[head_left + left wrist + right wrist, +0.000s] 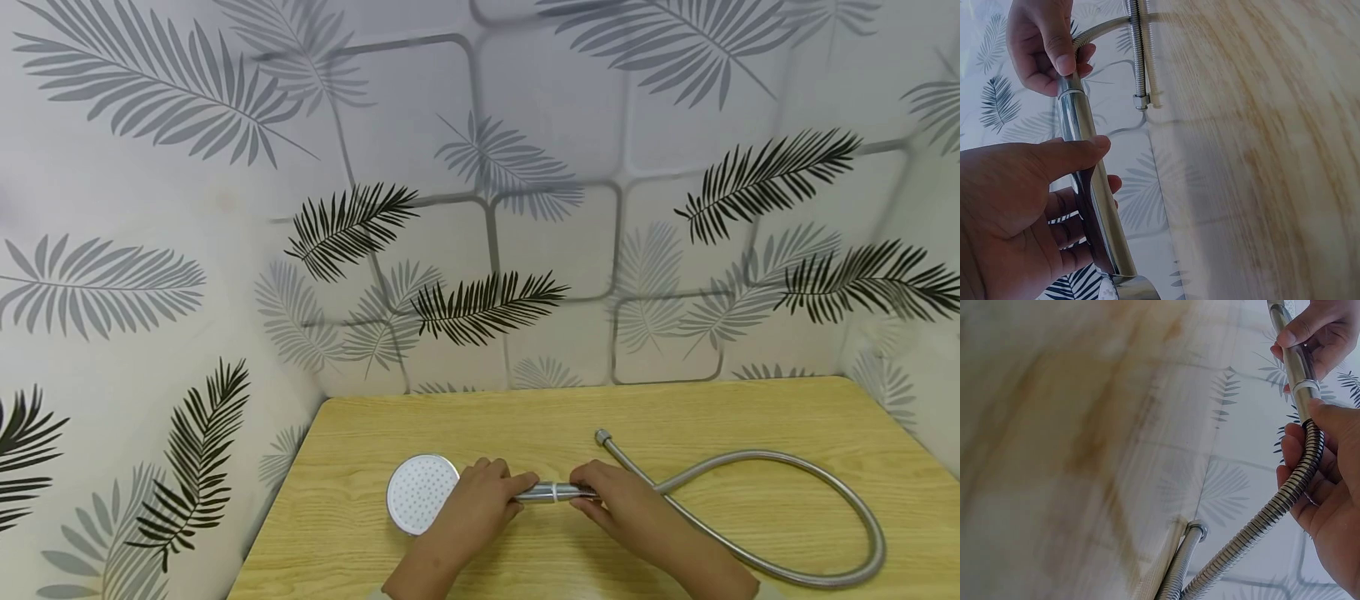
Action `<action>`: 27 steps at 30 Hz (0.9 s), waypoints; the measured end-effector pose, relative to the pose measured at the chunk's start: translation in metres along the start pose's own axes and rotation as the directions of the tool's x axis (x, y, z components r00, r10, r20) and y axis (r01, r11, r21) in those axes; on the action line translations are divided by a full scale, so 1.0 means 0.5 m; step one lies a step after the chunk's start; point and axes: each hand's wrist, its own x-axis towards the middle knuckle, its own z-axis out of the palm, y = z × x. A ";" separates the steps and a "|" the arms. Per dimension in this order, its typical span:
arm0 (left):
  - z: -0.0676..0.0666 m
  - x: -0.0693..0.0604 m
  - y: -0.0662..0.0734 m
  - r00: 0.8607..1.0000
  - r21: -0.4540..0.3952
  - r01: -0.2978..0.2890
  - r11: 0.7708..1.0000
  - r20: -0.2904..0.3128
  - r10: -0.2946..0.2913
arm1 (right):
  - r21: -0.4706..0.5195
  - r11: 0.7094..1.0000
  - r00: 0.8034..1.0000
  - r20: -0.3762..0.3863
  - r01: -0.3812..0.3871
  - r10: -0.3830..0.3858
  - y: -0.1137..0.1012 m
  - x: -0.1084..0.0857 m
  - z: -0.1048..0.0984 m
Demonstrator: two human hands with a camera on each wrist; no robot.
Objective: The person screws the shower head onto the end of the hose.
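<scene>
Up close, left hand (1025,194) gripping shower handle (1105,219), right hand (1338,506) pinching hose connector (1303,405), hose loop (750,455) only in head view.

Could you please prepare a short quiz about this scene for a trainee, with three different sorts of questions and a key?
1. Multiple choice: What does the left hand grip?
A) nothing
B) the shower handle
C) the table edge

2. True or false: The spray face is turned down against the tabletop.

3. Short answer: Where does the right hand hold the metal hose?

Key:
1. B
2. False; the spray face shows upward.
3. At its end, beside the shower handle.
</scene>
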 end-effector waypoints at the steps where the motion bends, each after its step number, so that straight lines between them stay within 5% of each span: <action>1: 0.000 0.000 0.000 1.000 0.000 -0.003 1.000 -0.001 0.003 | -0.002 1.000 1.000 -0.002 0.003 -0.003 0.000 0.000 0.001; 17: -0.008 -0.006 0.004 1.000 -0.026 0.002 1.000 0.012 -0.001 | 0.015 0.995 0.991 0.091 -0.096 0.094 -0.008 0.000 -0.009; 27: -0.008 -0.005 0.003 1.000 -0.017 -0.009 1.000 -0.001 0.009 | 0.007 1.000 1.000 0.002 -0.010 0.010 -0.006 0.000 -0.002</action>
